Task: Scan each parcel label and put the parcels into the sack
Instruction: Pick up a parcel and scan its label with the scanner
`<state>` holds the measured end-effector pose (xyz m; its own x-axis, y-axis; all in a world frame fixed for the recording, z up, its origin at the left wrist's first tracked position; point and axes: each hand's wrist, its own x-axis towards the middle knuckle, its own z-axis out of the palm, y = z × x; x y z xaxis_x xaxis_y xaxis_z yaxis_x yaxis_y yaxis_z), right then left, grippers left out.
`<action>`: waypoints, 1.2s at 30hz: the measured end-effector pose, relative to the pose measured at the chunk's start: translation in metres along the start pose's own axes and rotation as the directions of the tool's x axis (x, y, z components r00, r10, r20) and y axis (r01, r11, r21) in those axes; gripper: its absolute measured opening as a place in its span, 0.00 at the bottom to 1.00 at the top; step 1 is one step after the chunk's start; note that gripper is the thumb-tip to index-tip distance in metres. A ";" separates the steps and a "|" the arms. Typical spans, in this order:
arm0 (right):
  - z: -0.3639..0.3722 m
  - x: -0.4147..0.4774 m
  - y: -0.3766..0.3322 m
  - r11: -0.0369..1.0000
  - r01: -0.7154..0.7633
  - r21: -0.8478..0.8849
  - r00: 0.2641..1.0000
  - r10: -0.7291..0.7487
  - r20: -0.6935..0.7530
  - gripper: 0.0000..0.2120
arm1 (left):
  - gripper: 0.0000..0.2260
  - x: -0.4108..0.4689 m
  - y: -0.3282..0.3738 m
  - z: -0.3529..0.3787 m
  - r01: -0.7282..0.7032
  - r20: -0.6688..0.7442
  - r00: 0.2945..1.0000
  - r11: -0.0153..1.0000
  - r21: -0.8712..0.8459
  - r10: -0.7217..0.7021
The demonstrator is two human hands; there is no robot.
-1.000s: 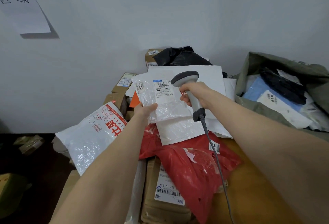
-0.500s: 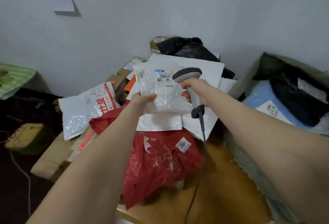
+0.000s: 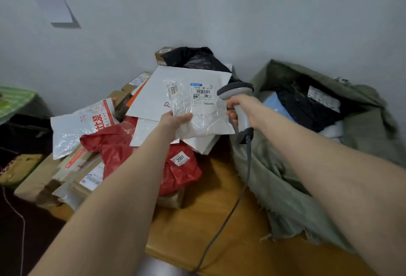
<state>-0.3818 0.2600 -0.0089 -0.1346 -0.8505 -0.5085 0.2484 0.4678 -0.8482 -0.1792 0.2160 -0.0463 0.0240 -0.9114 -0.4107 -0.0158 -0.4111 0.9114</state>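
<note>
My left hand (image 3: 175, 121) pinches the lower left corner of a clear plastic parcel (image 3: 204, 117), held up above the pile with its barcode label (image 3: 202, 94) facing me. My right hand (image 3: 243, 108) grips the handle of a grey barcode scanner (image 3: 236, 91), whose head sits just right of the label. Its cable (image 3: 230, 210) hangs down across the table. The green sack (image 3: 285, 188) stands open on the right with several parcels inside.
A pile of parcels covers the wooden table (image 3: 208, 220): a red bag (image 3: 175, 172), a white bag with red print (image 3: 81, 126), a large white envelope (image 3: 153, 95), a black bag (image 3: 197, 58) and cardboard boxes (image 3: 44, 179). A wall is close behind.
The view has swung right, bringing more of the sack into sight. Both hands have shifted right together, with the parcel and scanner now closer to the sack's mouth.
</note>
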 end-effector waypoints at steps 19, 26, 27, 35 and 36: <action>-0.196 -0.079 0.022 0.993 0.105 0.044 0.963 -0.091 -0.253 0.07 | 0.22 -0.116 -0.020 0.194 -0.078 0.122 0.990 0.993 0.084 0.067; -0.287 -0.049 0.029 0.997 0.037 0.070 0.943 -0.011 -0.332 0.16 | 0.17 -0.110 -0.042 0.310 -0.237 0.079 0.969 0.784 0.574 0.235; -0.296 -0.045 0.031 0.997 0.027 0.075 0.942 0.000 -0.336 0.16 | 0.16 -0.110 -0.046 0.322 -0.263 0.058 0.952 0.709 0.654 0.301; -0.344 -0.022 0.041 0.998 -0.017 0.063 0.935 0.038 -0.352 0.18 | 0.28 -0.094 -0.096 0.383 -0.056 0.142 0.986 0.628 0.776 -0.088; -0.346 -0.018 0.043 0.998 -0.022 0.062 0.939 0.042 -0.342 0.19 | 0.29 -0.091 -0.101 0.382 -0.052 0.133 0.986 0.577 0.815 -0.099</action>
<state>-0.7010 0.3788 -0.0870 -0.4440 -0.6966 -0.5636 0.3100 0.4707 -0.8260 -0.5620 0.3343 -0.1106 -0.1082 -0.8599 -0.4988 -0.8248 -0.2025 0.5279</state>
